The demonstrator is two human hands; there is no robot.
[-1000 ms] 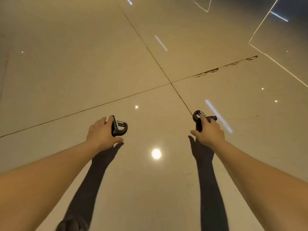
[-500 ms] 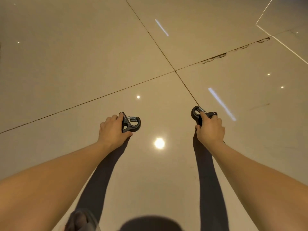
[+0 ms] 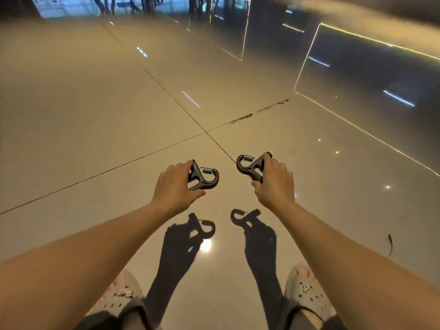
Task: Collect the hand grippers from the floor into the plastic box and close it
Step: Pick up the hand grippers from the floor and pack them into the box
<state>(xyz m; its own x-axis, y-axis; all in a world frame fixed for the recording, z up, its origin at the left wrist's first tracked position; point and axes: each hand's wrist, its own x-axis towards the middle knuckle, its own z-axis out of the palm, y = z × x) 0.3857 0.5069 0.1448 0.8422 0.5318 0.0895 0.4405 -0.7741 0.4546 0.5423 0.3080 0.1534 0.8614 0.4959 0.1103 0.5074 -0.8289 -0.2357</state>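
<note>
Two black hand grippers with steel springs are held in the air above the glossy tiled floor (image 3: pixel 95 120). My left hand (image 3: pixel 175 185) grips the handles of the left hand gripper (image 3: pixel 204 178), its spring end pointing right. My right hand (image 3: pixel 273 184) grips the right hand gripper (image 3: pixel 250 164), its spring end pointing left. Their shadows fall on the floor below, apart from the hands. No plastic box is in view.
My two feet in pale perforated clogs (image 3: pixel 307 291) stand at the bottom edge. A dark glossy wall (image 3: pixel 357 75) rises at the right and far end. A small dark scrap (image 3: pixel 390 244) lies on the floor at the right.
Both hands have lifted the hand grippers off the floor and drawn closer together. The view has tilted up and back, bringing my feet and the far wall into sight.
</note>
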